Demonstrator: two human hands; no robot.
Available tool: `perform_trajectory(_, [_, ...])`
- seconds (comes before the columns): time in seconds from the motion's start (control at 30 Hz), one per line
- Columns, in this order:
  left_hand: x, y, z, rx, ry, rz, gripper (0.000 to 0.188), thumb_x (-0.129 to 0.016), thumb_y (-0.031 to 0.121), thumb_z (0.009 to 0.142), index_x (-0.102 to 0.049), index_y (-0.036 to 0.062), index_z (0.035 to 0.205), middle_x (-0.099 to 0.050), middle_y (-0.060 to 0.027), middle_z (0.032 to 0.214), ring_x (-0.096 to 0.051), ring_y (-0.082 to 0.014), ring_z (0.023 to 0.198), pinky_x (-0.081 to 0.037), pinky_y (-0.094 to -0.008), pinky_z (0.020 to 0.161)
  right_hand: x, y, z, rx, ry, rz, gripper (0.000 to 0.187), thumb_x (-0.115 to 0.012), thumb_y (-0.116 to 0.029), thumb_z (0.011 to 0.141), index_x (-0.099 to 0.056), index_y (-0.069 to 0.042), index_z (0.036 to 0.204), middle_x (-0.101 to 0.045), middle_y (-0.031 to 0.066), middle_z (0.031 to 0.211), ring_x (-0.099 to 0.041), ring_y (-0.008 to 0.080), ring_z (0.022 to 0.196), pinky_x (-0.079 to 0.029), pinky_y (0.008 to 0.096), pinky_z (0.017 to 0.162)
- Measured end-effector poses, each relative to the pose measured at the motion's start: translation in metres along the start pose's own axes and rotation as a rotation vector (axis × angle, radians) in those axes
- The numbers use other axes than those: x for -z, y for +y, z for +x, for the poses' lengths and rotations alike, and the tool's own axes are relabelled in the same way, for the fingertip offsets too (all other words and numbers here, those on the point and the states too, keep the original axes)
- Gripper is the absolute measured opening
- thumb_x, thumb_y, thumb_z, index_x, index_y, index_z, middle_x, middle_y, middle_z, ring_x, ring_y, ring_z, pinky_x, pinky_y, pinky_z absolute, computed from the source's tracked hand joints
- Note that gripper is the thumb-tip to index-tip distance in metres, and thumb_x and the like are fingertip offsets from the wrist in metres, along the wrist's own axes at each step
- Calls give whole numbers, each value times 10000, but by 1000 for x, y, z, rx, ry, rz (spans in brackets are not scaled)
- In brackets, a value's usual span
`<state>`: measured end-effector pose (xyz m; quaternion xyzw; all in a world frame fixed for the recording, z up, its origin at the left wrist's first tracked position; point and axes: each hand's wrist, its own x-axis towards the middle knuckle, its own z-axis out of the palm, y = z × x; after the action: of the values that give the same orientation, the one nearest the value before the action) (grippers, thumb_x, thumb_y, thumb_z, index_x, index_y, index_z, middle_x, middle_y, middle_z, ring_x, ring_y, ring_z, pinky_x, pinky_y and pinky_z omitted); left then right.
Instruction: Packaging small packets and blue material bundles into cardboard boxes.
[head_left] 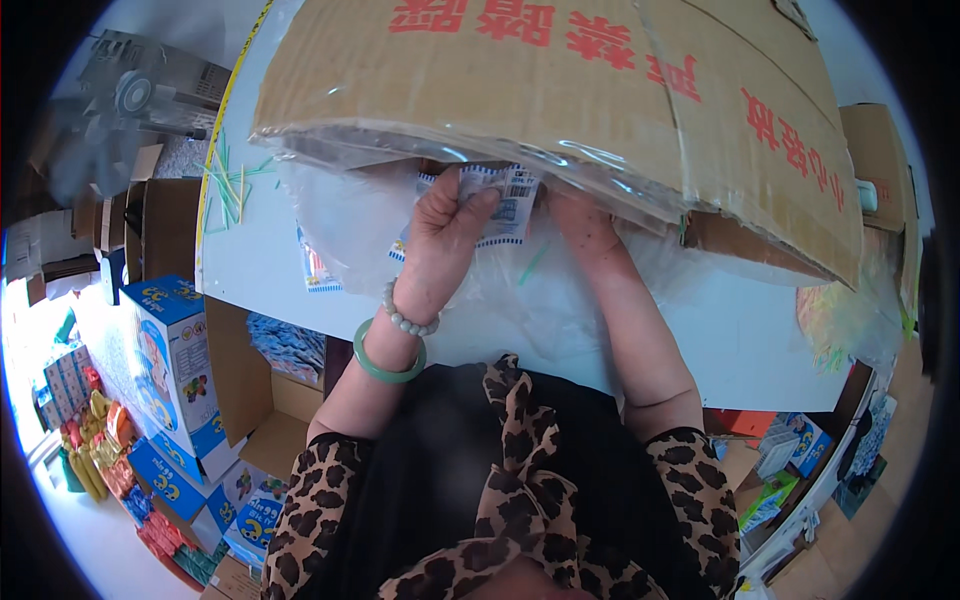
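My left hand (452, 215) is closed with the thumb pressed on a small clear plastic packet (515, 205) printed in blue and white. My right hand (583, 215) reaches under the front edge of a big brown cardboard box (560, 90) with red lettering, and its fingers are hidden there. Clear plastic film (350, 225) lines the box opening and spills over the white table (250, 275) beneath both wrists. Beside the film, left of my left hand, lies another small printed packet (320, 272).
Thin green and yellow strips (232, 190) lie at the table's left. A fan (130, 95) stands at the far left. Below it are blue and white printed cartons (165, 340) and an open cardboard box (275, 400). A clear bag of pale strips (850, 310) hangs at the right edge.
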<state>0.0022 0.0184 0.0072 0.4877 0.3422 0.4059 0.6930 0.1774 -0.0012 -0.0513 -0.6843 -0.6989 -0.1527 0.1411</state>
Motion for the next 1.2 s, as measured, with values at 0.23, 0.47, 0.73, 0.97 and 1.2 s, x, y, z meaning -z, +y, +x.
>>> perform_trajectory(0.23, [0,4,0,87,7,-1,168,-501,17,908,-594,25,1048,-648,-19,989,-560,-60,884,-473,-236,788,-12,2,-8,-172,94,659,185,-574,-160,841,-666,-51,958,-665,109,894,-623,265,849,-473,368,780])
perform_trajectory(0.47, [1,-1,1,89,56,-4,121,-537,-10,876,-614,19,965,-650,-11,909,-542,-44,815,-465,-222,745,-6,1,-4,-58,166,531,168,-591,-162,850,-672,-78,971,-669,118,921,-631,271,849,-479,362,769])
perform_trajectory(0.73, [0,3,3,137,246,84,168,-661,-72,744,-562,36,662,-604,30,701,-503,-26,656,-442,-198,609,-11,4,-8,-120,73,600,167,-573,-166,870,-669,-80,977,-669,102,874,-628,258,800,-484,371,729])
perform_trajectory(0.97, [6,1,1,204,213,94,180,-692,-61,720,-551,37,665,-582,26,686,-498,-35,630,-431,-196,563,5,9,-12,-282,-121,549,203,-533,-184,872,-651,-44,958,-667,108,863,-627,220,818,-474,332,745])
perform_trajectory(1.2, [6,-1,1,109,170,318,170,-707,-30,712,-558,36,663,-577,23,657,-485,-34,563,-385,-193,438,37,0,-9,-373,-48,808,241,-487,-204,853,-663,-54,922,-660,124,889,-613,232,862,-449,361,794])
